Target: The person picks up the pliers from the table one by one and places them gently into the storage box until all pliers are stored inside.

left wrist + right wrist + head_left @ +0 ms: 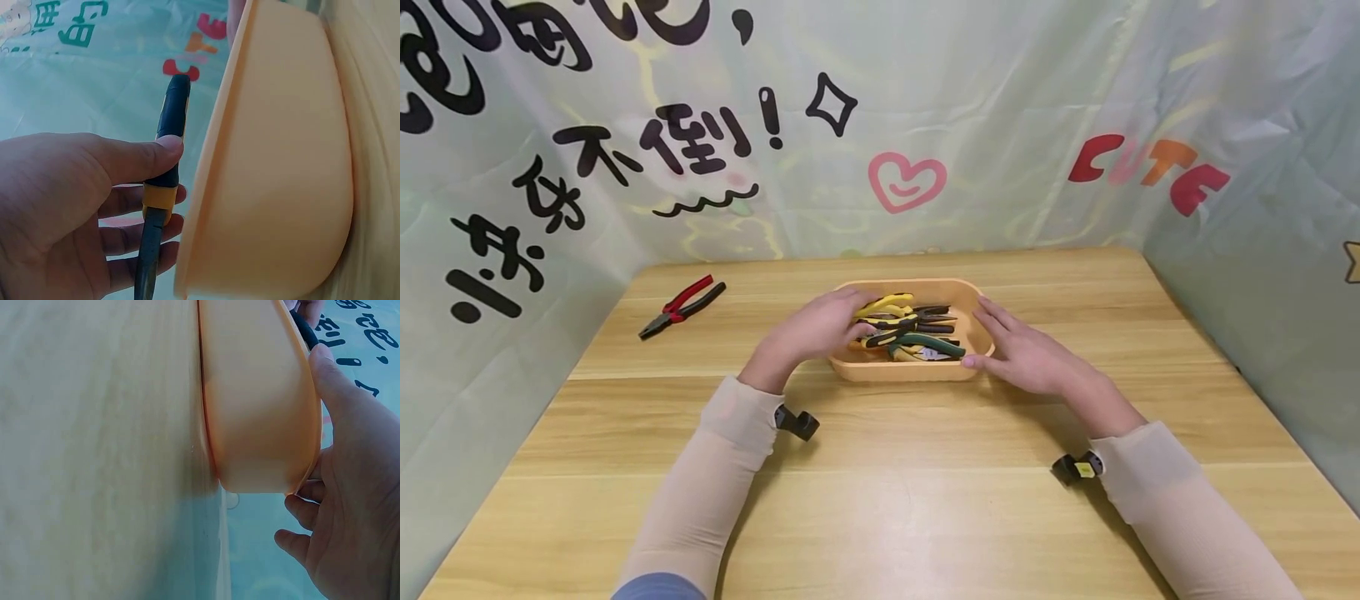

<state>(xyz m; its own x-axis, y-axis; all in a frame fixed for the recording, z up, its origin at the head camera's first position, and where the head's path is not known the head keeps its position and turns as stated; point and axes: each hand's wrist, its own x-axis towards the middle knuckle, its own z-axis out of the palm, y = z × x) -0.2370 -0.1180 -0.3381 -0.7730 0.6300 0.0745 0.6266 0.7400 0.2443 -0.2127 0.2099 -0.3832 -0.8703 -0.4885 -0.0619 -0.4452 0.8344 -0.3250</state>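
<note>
An orange-tan plastic basket [906, 371] sits near the back of the table, holding several pliers with yellow, black and green handles. At its left end my left hand [827, 325] pinches a pair of pliers [174, 106] by its black-and-yellow handle. In the left wrist view these pliers stand on edge beside the basket rim, their metal end pointing down. My right hand [1030, 354] holds the basket's right end, thumb on the near rim and fingers round the end. Green-handled pliers [932, 342] lie in the basket close to the right thumb. Overlapping tools partly hide one another.
Another pair of pliers [679, 308], with one red and one black handle, lies alone on the table at the back left. The wooden table [895, 500] runs back to a printed cloth [985, 108], which also hangs along both sides.
</note>
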